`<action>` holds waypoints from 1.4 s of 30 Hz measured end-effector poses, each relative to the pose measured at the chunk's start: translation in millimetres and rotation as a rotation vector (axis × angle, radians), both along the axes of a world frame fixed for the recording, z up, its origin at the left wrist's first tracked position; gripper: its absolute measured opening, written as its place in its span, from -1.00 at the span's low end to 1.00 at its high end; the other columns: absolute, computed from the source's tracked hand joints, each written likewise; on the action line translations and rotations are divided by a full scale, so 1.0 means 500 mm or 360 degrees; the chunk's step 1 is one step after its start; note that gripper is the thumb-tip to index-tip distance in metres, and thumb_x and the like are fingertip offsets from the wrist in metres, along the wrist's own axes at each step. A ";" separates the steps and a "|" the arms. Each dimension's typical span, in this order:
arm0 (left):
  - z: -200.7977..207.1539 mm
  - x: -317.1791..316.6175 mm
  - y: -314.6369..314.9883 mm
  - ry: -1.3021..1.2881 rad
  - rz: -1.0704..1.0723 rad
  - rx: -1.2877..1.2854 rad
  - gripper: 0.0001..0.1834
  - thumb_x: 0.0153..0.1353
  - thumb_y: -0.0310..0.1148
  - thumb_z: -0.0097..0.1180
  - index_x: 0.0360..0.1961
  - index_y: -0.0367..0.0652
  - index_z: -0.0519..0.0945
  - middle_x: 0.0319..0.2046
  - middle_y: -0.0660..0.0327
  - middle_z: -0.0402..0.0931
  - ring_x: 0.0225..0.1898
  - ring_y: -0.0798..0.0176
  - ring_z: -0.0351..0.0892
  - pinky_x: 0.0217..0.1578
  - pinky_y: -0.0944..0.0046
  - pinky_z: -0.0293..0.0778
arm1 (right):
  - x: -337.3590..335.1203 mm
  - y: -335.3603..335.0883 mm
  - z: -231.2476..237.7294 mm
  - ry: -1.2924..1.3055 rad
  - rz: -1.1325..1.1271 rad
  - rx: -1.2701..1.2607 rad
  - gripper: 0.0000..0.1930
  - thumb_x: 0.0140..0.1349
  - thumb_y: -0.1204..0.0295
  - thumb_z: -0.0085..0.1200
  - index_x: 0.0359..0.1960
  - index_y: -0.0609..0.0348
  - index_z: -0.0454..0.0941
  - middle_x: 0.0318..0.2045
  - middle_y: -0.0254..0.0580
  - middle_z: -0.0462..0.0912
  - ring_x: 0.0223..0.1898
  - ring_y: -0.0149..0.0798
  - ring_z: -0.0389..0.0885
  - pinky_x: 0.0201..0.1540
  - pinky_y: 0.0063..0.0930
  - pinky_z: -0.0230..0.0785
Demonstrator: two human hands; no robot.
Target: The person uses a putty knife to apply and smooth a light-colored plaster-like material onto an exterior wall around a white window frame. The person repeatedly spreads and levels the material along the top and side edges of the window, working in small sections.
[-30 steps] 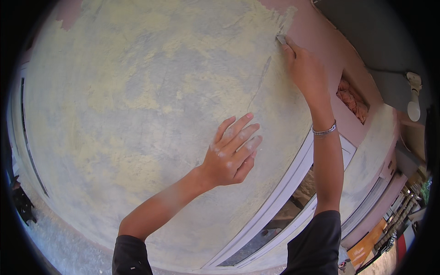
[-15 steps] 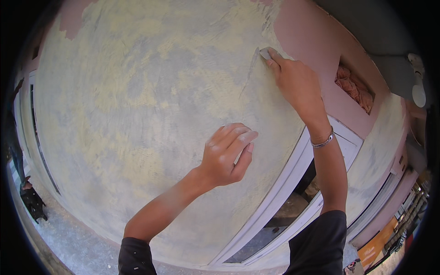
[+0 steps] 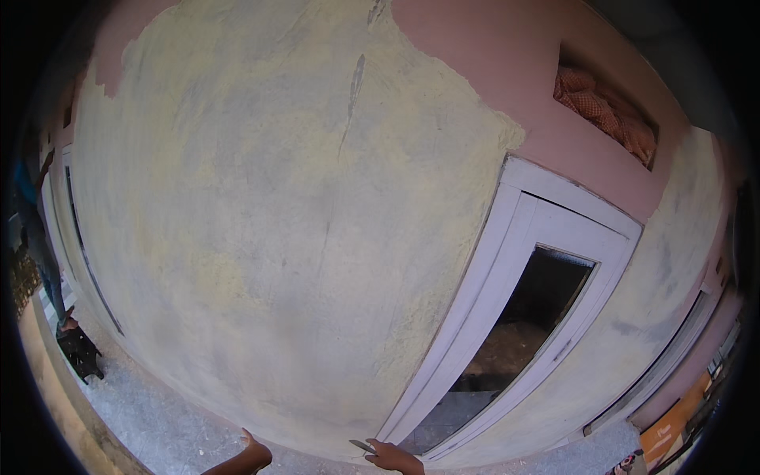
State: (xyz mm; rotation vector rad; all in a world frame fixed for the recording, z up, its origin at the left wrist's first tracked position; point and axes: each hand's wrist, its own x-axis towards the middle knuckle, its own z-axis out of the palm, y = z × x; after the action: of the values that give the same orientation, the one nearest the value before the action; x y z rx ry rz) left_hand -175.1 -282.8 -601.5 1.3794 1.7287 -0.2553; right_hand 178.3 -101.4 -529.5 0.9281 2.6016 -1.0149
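Observation:
The wall (image 3: 301,206) in front of me carries smeared grey-white and pale yellow filler, with a dark narrow streak (image 3: 356,85) high on it. Low at the bottom edge, my right hand (image 3: 393,457) is closed on a putty knife (image 3: 362,446), whose small flat grey blade points left. The handle, if there is one, is hidden in the fingers. Left of it, only part of my left hand (image 3: 252,453) shows at the lower edge; one digit sticks up and the other fingers are hidden. I cannot tell whether it holds anything.
A white-framed door (image 3: 514,206) with a dark glass pane stands right of the wall patch. Above it, checked cloth (image 3: 606,115) fills a niche in pink paint. At far left a person (image 3: 43,245) stands on a black stool (image 3: 79,354). The floor (image 3: 158,419) is speckled.
Both hands have dropped from the wall to the bottom edge of the view. The putty knife came down with my right hand. The view has shifted, showing more of the door.

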 end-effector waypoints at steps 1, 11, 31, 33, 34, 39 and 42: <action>-0.045 0.000 -0.041 -0.0414 -0.0106 -0.0085 -0.06 0.49 0.32 0.08 0.68 -0.02 0.21 0.53 -0.17 0.38 0.49 -0.26 0.44 0.50 -0.24 0.28 | 0.029 -0.030 -0.066 0.0174 -0.0156 -0.0262 -0.29 0.48 0.22 0.25 0.55 0.26 0.33 -0.22 0.10 0.74 -0.20 0.05 0.77 -0.12 -0.08 0.56; 0.165 0.209 0.145 -0.1315 0.1093 0.0741 -0.27 0.67 0.14 -0.09 0.06 -0.47 0.72 -0.15 0.04 0.82 -0.06 0.14 0.78 0.07 0.11 0.63 | -0.019 -0.099 0.060 0.0861 -0.0443 -0.0250 -0.38 0.41 0.42 0.27 0.48 0.12 0.39 -0.28 -0.09 0.67 -0.33 -0.14 0.65 -0.18 -0.19 0.58; 0.913 0.105 0.254 -0.1435 0.0267 0.2486 -0.49 0.72 -0.14 -0.04 -0.29 -0.32 0.68 -0.46 0.39 0.57 -0.41 0.55 0.36 -0.40 0.37 0.35 | -0.185 -0.056 0.644 0.1815 -0.0216 0.1365 -0.35 0.30 0.61 0.33 0.46 0.25 0.51 -0.34 -0.13 0.63 -0.57 -0.31 0.53 -0.53 -0.41 0.36; 1.037 0.095 0.274 -0.1488 0.0073 0.2459 -0.49 0.72 -0.13 -0.03 -0.28 -0.31 0.70 -0.45 0.36 0.61 -0.42 0.51 0.43 -0.38 0.35 0.39 | -0.190 -0.045 0.751 0.1866 -0.0203 0.1720 -0.37 0.30 0.61 0.31 0.44 0.25 0.52 -0.34 -0.12 0.63 -0.57 -0.31 0.51 -0.54 -0.41 0.33; 1.099 0.085 0.281 -0.1598 -0.0075 0.2441 -0.49 0.71 -0.13 -0.04 -0.29 -0.31 0.71 -0.43 0.33 0.64 -0.40 0.48 0.49 -0.34 0.33 0.43 | -0.189 -0.037 0.807 0.1872 -0.0181 0.1903 -0.39 0.31 0.61 0.30 0.43 0.26 0.53 -0.34 -0.11 0.64 -0.57 -0.31 0.51 -0.53 -0.42 0.32; 1.360 -0.012 0.310 0.0225 -0.0091 0.3502 -0.59 0.59 -0.16 0.07 -0.19 -0.31 0.76 -0.31 0.09 0.75 -0.19 0.16 0.74 -0.05 0.08 0.61 | -0.189 -0.013 1.080 0.1893 -0.0204 0.2523 -0.54 0.38 0.60 0.25 0.32 0.31 0.61 -0.31 -0.03 0.70 -0.48 -0.23 0.59 -0.41 -0.34 0.40; 1.445 -0.070 0.329 0.1304 -0.0317 0.4136 -0.65 0.53 -0.23 0.09 0.05 -0.28 0.74 0.02 0.02 0.76 0.21 -0.02 0.66 0.35 -0.15 0.42 | -0.217 -0.009 1.214 0.1870 -0.0154 0.2846 -0.71 0.44 0.52 0.21 0.14 0.30 0.71 -0.28 0.09 0.75 -0.36 0.08 0.68 -0.24 -0.12 0.49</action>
State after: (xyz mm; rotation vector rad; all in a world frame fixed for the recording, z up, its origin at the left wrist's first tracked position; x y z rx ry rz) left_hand -210.1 -118.5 120.8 3.2061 1.9304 2.5525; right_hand 70.0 -105.8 77.6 0.5290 4.0416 1.8539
